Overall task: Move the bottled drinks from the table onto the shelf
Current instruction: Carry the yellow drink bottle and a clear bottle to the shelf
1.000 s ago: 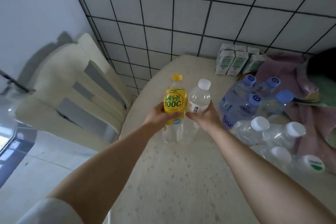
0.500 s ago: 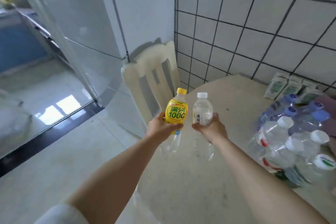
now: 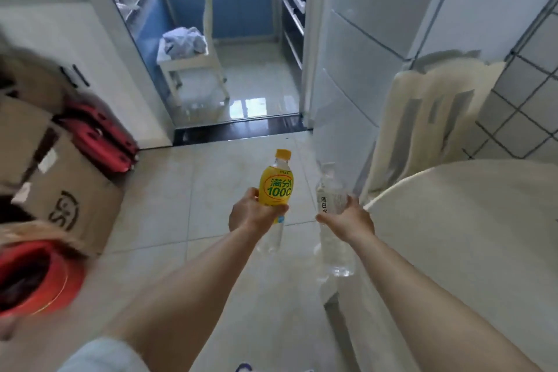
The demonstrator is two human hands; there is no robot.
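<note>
My left hand grips a clear bottle with a yellow label and yellow cap, held upright over the floor. My right hand grips a clear water bottle with a white label, also upright, just left of the table's edge. The round cream table lies at the right. The other bottles and any shelf are out of view.
A cream chair stands against the tiled wall by the table. Cardboard boxes and red cases line the left. A red bowl-like thing is at lower left. A doorway with a dark threshold opens onto a kitchen with a white stool.
The view has swung left, away from the table and its bottles, toward the floor and the kitchen doorway. Both hands still hold their bottles, now carried off the table.
</note>
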